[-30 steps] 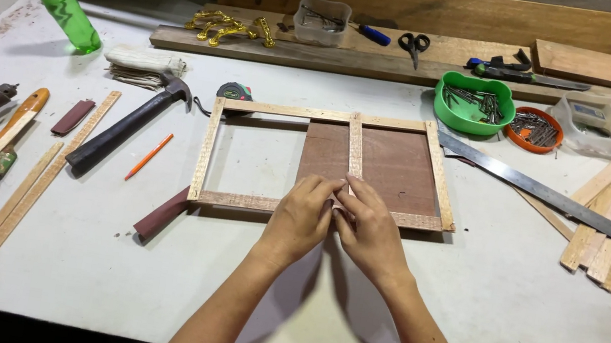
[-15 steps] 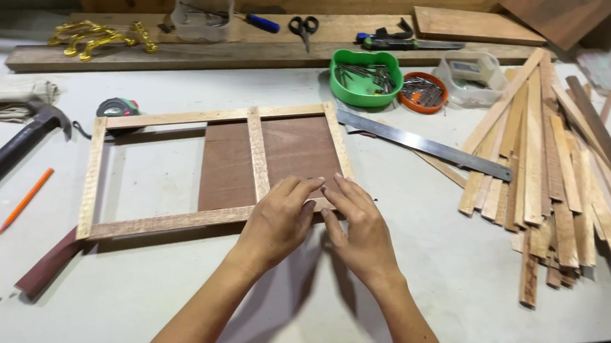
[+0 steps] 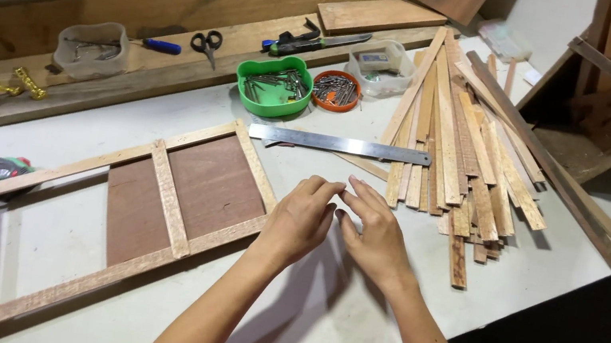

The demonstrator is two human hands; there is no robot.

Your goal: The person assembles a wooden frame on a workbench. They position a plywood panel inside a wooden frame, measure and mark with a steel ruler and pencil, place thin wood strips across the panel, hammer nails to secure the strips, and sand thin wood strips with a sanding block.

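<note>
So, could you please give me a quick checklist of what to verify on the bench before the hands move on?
1. Left hand and right hand meet fingertip to fingertip above the table: ok.
2. Something pinched between them: cannot tell.
3. Wooden frame lies flat beside the left hand: ok.
4. Steel ruler free of the hands: ok.
5. Pile of wood strips close by the right hand: ok.
6. Green bowl holds nails: ok.
</note>
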